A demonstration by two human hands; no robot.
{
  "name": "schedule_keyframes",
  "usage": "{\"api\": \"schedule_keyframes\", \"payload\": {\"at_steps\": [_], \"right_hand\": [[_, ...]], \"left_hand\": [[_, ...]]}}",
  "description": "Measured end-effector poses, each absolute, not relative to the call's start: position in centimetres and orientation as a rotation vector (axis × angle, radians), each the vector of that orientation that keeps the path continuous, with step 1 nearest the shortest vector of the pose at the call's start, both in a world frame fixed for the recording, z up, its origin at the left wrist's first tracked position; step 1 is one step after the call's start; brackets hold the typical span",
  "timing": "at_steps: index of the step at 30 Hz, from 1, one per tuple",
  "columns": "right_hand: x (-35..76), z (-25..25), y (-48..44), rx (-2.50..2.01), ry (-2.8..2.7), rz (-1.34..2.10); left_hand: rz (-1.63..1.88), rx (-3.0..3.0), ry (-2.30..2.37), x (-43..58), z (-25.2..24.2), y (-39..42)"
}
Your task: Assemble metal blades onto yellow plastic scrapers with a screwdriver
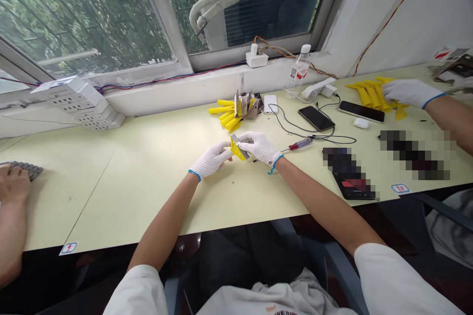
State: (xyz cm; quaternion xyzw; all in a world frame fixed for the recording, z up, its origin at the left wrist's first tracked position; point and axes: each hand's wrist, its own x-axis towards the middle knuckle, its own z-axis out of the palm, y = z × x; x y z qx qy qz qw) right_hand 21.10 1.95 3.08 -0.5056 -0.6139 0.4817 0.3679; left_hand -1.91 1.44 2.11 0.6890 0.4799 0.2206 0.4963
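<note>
Both my hands wear white knit gloves with blue cuffs. My left hand (211, 159) and my right hand (258, 146) meet over the pale table (148, 177) and pinch a small yellow plastic piece with a grey metal part (238, 148) between them. Just beyond lies a pile of yellow plastic pieces and metal brackets (236, 108). A red-handled screwdriver (301, 144) lies on the table to the right of my right hand.
Two phones (316, 117) with cables, a white earbud case (361, 123), a water bottle (300, 70) and chargers lie at the back right. A co-worker's gloved hand (408, 92) rests on more yellow pieces at right. Another person's bare hand (14, 184) is at left. A power strip (83, 101) sits by the window.
</note>
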Motion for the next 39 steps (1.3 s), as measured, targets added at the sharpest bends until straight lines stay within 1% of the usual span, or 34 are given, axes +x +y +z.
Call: {"api": "schedule_keyframes", "payload": {"at_steps": [9,14,39], "right_hand": [[20.4,2.0,1.9,-1.415,-1.623,1.065],[20.4,1.9,1.9,-1.452,-1.671,1.026],[20.1,1.0,2.4,-1.386,-1.659,1.146]], "left_hand": [[0.543,1.695,1.196,-1.8,1.8,1.3],[0.512,1.703,1.202,-1.7,2.1,1.1],[0.368,1.675,1.185,-2.1,2.8,1.3]]}}
